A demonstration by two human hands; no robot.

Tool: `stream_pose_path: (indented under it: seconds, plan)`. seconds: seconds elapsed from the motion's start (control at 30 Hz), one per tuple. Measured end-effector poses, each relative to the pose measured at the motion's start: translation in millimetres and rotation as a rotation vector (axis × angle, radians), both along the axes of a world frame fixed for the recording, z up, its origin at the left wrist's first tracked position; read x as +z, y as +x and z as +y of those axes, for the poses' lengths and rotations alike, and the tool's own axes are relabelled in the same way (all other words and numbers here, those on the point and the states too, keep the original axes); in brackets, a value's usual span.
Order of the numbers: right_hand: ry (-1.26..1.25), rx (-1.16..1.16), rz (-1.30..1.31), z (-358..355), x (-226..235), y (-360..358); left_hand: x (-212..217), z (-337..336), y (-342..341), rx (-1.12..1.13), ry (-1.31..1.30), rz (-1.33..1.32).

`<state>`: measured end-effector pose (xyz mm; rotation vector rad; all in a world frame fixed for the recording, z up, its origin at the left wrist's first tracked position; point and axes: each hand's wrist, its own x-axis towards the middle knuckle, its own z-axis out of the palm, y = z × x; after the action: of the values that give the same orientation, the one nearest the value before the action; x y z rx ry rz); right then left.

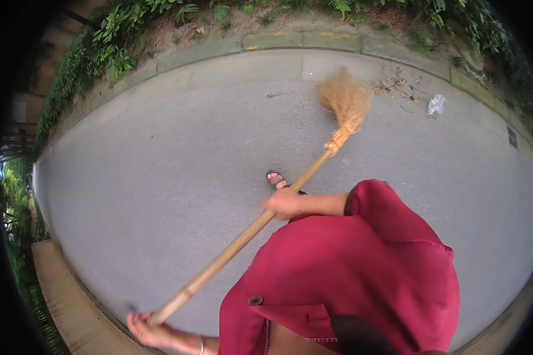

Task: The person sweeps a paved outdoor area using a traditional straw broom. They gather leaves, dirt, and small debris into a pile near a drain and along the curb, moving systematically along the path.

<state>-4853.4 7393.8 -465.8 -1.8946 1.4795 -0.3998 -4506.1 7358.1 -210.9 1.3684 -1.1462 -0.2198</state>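
On the grey paved road we grip a long bamboo-handled broom [260, 222] with both hands. Our left hand [150, 330] is closed around the butt end of the handle at the lower edge of the view, a thin bangle on that wrist. Our right hand [283, 203] is clamped on the handle about midway up, the arm coming out of a dark red sleeve [376, 204]. From there the handle slants up and to the right to the straw-coloured bristle head [344, 102] — blurred, low over the road near the far kerb [302, 40]. Just right of the bristles lie dry leaves [397, 86] and — a little farther on — a crumpled white scrap [436, 105]. One sandalled foot [276, 178] shows just above our right hand.
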Motion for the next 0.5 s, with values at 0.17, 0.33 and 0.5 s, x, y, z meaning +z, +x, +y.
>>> stream_pose_path:
  seconds: [0.17,0.33,0.5]
  plan:
    - [0.222,-0.197,0.394,82,-99,-156,-157,24,-116,-0.448,0.462,0.118]
    - [0.317,-0.115,0.442,94,-62,-162,-160,47,-106,-0.377,0.516,0.235]
    - [0.113,0.112,0.245,54,16,-92,-85,76,-36,-0.012,0.207,0.097]
